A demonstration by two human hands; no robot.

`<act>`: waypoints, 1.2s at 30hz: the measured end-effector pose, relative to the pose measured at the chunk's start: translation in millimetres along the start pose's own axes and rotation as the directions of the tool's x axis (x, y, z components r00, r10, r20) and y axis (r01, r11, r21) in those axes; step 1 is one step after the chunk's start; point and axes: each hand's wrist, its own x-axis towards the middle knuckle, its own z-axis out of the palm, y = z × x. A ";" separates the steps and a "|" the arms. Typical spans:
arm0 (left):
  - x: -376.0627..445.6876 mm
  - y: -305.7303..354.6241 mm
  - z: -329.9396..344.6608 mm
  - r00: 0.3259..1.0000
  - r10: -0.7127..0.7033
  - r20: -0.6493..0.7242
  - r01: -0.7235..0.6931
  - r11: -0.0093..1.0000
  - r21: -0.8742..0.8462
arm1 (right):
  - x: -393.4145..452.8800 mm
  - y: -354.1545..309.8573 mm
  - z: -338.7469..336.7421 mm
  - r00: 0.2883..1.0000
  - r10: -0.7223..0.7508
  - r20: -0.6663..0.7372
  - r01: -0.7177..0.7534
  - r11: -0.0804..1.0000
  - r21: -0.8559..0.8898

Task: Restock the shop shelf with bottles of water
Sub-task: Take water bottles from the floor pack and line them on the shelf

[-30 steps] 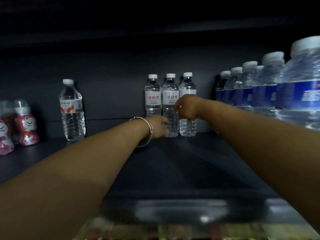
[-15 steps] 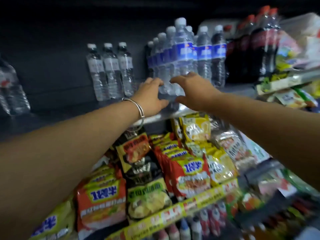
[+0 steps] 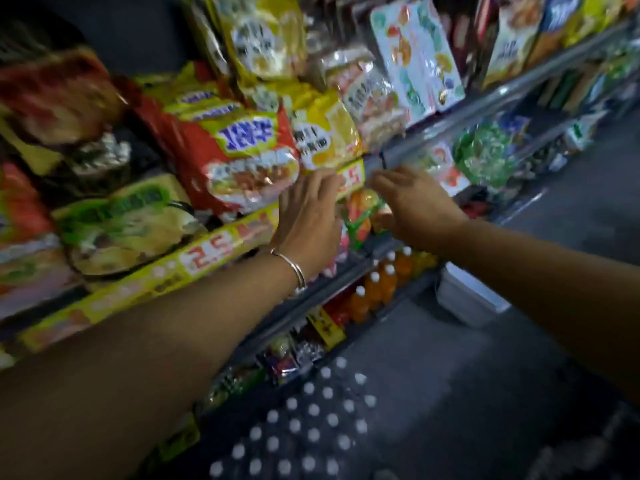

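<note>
Bottles of water (image 3: 304, 424), seen as white caps, are packed together on the floor near the shelf's foot, while the left hand (image 3: 308, 216) and right hand (image 3: 419, 206) are held empty, fingers relaxed, presumably for reaching down.

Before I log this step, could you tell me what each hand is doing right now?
Left hand: open, fingers straight, holding nothing.
Right hand: open, fingers relaxed, holding nothing.
</note>
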 end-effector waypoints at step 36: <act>-211.4 -163.5 568.5 0.835 -0.153 0.529 0.200 0.979 -0.032 | -191.6 7.8 637.6 0.550 0.354 0.757 -0.777 0.549 0.309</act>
